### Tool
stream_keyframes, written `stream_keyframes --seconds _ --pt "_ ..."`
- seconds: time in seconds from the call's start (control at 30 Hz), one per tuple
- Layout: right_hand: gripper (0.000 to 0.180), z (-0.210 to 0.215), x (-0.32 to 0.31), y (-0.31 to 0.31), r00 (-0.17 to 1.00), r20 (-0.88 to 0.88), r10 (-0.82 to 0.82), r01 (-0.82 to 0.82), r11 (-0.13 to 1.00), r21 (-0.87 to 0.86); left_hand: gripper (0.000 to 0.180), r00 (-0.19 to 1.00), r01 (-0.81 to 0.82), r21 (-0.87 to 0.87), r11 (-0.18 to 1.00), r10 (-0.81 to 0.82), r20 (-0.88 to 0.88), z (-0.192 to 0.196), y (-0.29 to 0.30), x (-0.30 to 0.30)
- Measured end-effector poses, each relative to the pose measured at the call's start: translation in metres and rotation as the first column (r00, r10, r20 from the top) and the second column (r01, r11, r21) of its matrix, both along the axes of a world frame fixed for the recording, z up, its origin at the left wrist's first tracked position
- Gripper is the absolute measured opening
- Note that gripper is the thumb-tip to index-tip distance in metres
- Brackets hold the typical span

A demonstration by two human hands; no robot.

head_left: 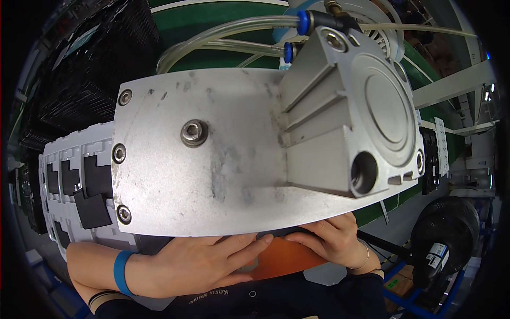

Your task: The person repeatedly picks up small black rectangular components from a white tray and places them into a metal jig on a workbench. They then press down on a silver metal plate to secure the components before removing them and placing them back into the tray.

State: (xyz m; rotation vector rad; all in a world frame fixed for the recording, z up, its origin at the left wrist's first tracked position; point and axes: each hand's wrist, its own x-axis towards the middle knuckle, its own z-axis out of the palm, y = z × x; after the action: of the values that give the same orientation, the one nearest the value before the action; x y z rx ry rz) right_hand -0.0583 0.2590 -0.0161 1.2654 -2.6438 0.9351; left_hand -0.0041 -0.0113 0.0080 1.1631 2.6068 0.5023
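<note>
One orange panel [291, 256] sits between the left hand [204, 263], fingers stretched, and the right hand [336, 240], fingers bent; I cannot tell whether either grips. One metal plate [244, 159] with four bolts [194, 132] overhangs.

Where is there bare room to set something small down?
The plate looks bare between the bolt and the block. Beyond it, the green surface shows between crates and tubes. Crowded: the plate's near edge, with left hand, right hand and orange piece close together.
</note>
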Motion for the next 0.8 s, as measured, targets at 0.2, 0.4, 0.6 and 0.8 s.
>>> stream_keyframes --seconds 0.2,0.4,0.6,0.8 --pt "0.038 0.0009 -0.0008 -0.0023 1.000 -0.021 -0.010 0.010 1.000 0.003 0.068 1.000 -0.002 -0.008 1.000 0.002 0.012 0.0013 0.0009 -0.0008" --pt "0.035 0.0016 -0.0028 -0.0032 0.999 -0.046 -0.002 0.002 1.000 0.011 0.069 1.000 -0.015 0.006 1.000 0.015 0.006 0.0003 0.0016 -0.0009" --pt "0.033 0.0009 -0.0004 -0.0027 1.000 -0.024 -0.017 0.017 1.000 0.005 0.068 1.000 -0.012 0.017 1.000 0.012 0.005 -0.0005 0.0017 -0.0010" --pt "0.032 0.0035 -0.0018 -0.0044 1.000 0.002 -0.017 0.017 1.000 0.001 0.065 1.000 -0.020 0.015 1.000 0.021 -0.017 0.0007 0.0033 -0.0009"
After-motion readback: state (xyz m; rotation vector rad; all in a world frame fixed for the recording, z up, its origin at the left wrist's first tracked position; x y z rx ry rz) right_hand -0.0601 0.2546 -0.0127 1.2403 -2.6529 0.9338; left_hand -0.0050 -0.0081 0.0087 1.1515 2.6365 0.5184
